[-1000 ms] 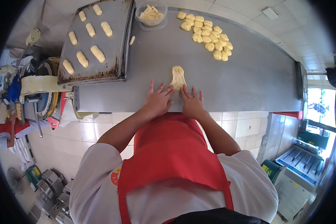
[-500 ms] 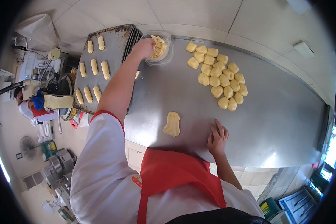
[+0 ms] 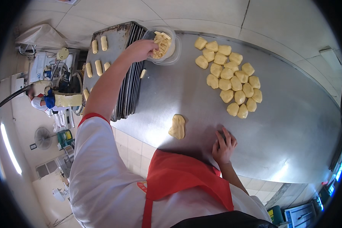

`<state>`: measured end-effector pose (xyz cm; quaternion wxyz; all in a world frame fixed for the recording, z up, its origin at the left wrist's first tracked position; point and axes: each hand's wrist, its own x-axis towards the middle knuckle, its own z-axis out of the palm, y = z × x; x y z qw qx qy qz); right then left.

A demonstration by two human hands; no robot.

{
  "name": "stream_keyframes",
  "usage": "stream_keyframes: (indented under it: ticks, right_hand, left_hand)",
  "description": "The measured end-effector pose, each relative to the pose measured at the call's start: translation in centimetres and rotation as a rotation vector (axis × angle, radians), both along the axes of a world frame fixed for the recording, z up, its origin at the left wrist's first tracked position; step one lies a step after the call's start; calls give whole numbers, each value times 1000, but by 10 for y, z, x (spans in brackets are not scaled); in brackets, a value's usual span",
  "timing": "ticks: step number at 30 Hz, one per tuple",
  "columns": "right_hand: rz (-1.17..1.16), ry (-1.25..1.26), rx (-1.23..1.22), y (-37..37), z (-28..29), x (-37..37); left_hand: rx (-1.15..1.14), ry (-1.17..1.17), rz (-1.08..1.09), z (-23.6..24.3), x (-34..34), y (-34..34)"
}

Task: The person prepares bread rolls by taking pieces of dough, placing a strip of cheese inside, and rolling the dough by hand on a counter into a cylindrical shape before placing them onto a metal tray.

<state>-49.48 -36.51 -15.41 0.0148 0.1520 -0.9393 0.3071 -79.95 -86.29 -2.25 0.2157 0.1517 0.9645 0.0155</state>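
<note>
My left hand point(image 3: 143, 49) reaches over the rim of a clear plastic tub point(image 3: 173, 35), its fingers curled at a heap of pale yellow sticks point(image 3: 161, 46). What lies between the fingertips is hidden. My right hand point(image 3: 224, 146) lies near the front edge of the steel table point(image 3: 292, 125), fingers apart, holding nothing. Between the hands, a flattened, oblong piece of dough point(image 3: 177, 127) rests by itself on the steel. Many dough balls point(image 3: 231, 76) sit clustered at the back, right of the tub.
Stacked baking trays point(image 3: 129, 87) stand at the left, with several dough rolls point(image 3: 98, 67) on the top one, partly behind my left arm. A loose yellow stick point(image 3: 143, 73) lies beside the stack. Farther left are machines and another person point(image 3: 38, 102).
The view has shifted, showing more of the tray stack's side. My left hand has moved slightly toward the near side of the stick heap. My right hand stays on the table.
</note>
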Motion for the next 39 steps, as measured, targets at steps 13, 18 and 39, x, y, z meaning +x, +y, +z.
stream_keyframes:
  ticks: [13,18,39]
  right_hand:
    - [-126,-604,-1221,-126,89,-70]
    - [-80,-713,-937,-159,59,-60]
    - [189,149,95,-148,-12,0]
  left_hand:
    - [1530,-25,838,26,158,115]
    - [1392,-59,898,-50,277,149]
    - [503,322,42,-137,333,109]
